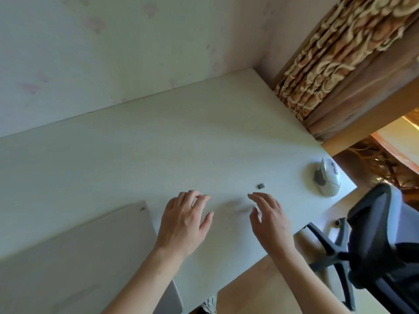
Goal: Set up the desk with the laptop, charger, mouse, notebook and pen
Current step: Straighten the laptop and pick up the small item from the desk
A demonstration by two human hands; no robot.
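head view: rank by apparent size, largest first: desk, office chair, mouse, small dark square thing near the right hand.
1. Desk, fills most of the frame.
2. Office chair, cut off at the right edge, so only partly seen.
3. Mouse, near the desk's right end.
4. Small dark square piece, tiny; too small to identify.

The laptop (74,257) ran off the left and bottom edges, partly behind the left forearm. A small dark item (261,186) on the desk (158,150) was too small to identify. The chair (374,245) was cut off at right.

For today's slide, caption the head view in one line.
Two empty hands, left and right, hover over a white desk near a mouse.
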